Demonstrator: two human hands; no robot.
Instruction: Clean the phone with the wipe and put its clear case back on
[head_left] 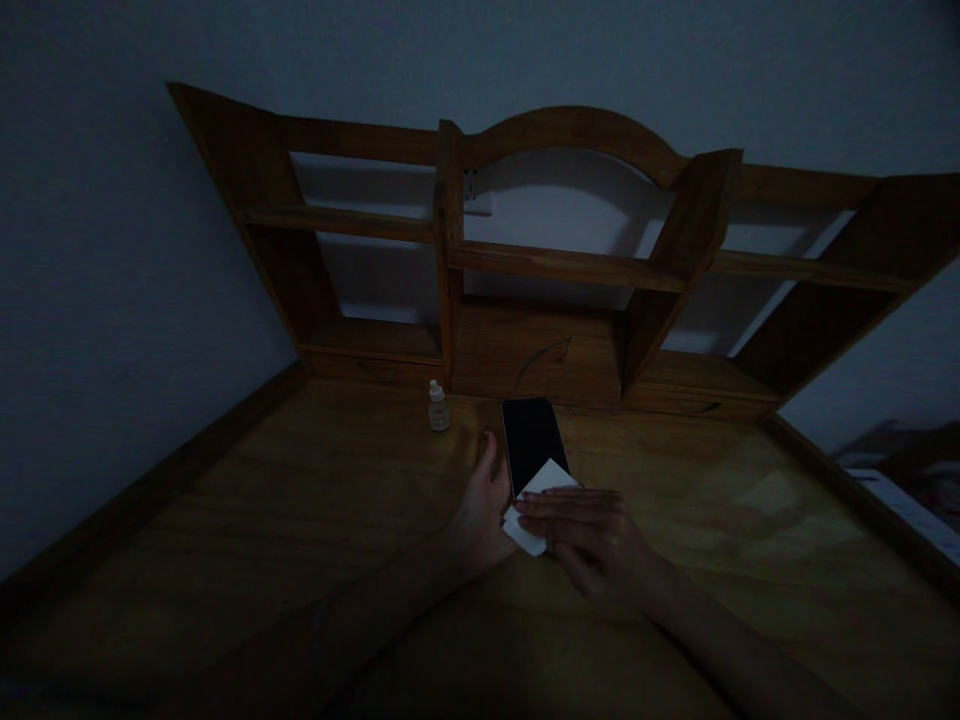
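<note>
A black smartphone (534,440) lies tilted across my left hand (484,515), its dark screen facing up. My left thumb stands up along the phone's left side, while the other fingers are hidden beneath it. With bent fingers, my right hand (592,530) holds a folded white tissue (551,477) flat against the lower part of the screen. The tissue covers the phone's bottom end. Beyond my left thumb, a small clear dropper bottle (439,412) with a white cap stands upright on the wooden desk (300,500).
A wooden shelf unit (566,262) with several compartments rises along the desk's back edge. Behind it, a wall socket (476,192) shows through the middle opening. At the far right, a white object (911,510) lies past the desk's raised edge. The room is dim.
</note>
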